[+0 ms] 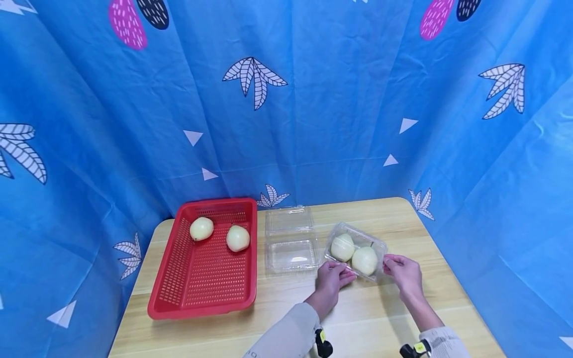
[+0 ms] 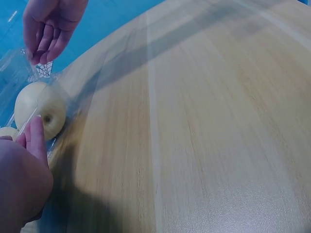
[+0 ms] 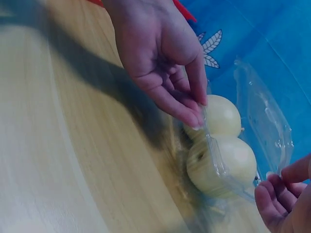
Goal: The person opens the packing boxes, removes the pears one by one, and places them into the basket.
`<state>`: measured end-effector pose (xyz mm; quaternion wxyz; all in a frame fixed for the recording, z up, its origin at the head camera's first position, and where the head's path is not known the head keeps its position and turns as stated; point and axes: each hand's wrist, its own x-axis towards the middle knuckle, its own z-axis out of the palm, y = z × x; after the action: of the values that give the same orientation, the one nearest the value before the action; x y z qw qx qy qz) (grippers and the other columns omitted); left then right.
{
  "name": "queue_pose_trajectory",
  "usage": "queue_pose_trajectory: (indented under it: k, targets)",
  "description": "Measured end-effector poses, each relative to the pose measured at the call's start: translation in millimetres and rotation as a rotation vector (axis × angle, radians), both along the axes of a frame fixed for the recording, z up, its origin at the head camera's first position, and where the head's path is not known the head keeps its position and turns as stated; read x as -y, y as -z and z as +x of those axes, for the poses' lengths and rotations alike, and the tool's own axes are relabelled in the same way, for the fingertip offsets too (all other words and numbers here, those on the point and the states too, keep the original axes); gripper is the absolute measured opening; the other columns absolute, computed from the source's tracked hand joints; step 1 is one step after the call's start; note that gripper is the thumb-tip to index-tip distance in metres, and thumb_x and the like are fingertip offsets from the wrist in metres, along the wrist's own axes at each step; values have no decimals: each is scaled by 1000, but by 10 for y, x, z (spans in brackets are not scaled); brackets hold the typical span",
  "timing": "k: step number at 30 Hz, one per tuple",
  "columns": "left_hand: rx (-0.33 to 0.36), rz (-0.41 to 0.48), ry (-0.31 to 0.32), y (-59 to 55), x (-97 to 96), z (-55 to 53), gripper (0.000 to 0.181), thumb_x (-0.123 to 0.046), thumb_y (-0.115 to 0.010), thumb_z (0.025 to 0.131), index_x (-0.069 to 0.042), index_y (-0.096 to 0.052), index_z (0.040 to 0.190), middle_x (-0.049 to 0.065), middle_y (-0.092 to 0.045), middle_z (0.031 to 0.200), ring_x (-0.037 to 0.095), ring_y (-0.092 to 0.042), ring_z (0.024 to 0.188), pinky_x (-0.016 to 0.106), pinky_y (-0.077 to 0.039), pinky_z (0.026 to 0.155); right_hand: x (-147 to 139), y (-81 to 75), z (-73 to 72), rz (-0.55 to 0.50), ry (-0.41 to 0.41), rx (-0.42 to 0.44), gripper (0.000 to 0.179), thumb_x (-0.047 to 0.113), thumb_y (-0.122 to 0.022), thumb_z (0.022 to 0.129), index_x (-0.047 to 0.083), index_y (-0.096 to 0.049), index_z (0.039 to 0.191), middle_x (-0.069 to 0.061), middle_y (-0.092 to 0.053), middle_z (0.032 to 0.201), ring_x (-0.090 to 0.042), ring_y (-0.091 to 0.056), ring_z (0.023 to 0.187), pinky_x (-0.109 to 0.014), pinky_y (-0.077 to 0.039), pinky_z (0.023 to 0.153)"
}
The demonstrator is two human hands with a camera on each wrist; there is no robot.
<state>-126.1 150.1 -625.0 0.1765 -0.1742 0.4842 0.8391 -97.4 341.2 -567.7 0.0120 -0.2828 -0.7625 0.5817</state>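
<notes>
A clear plastic clamshell box [image 1: 358,233] with two pale round pears [image 1: 364,260] inside sits on the right part of the table. My left hand [image 1: 330,284] pinches the box's near edge between thumb and fingers, as the right wrist view shows. At the box's right corner, my right hand [image 1: 404,272] pinches the plastic edge; its fingers [image 3: 277,194] show at the lower right of the right wrist view. The lid [image 3: 265,114] appears partly raised in that view. One pear [image 2: 41,109] shows through the plastic in the left wrist view.
On the left of the wooden table [image 1: 286,308] stands a red perforated basket [image 1: 215,283] with two more pears [image 1: 238,238] in it. Between basket and box lies another clear clamshell [image 1: 292,253], opened flat. A blue patterned curtain [image 1: 313,124] hangs behind and at the sides.
</notes>
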Motion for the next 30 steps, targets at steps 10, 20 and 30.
queue_pose_trajectory:
  k: [10,20,30]
  targets:
    - [-28,9,14,56,-5,-20,12,2,-66,93,4,-57,101,13,-72,79,25,-77,75,47,-66,80,-12,12,15,291,-67,-108,29,12,-60,102,-5,-71,122,-24,-77,110,-5,-75,78,-13,-58,72]
    - [-17,0,27,23,-2,1,12,1,-66,93,3,-57,100,19,-73,85,26,-78,77,45,-66,81,-12,47,-30,527,-84,-258,22,6,-71,94,-3,-74,114,-25,-77,107,-27,-78,87,-4,-51,68]
    - [-21,1,29,13,9,10,12,2,-66,92,3,-58,100,17,-72,84,26,-78,77,45,-66,80,-59,111,-106,708,-52,-499,11,0,-80,84,-2,-78,94,-21,-78,96,-38,-77,83,-10,-56,74]
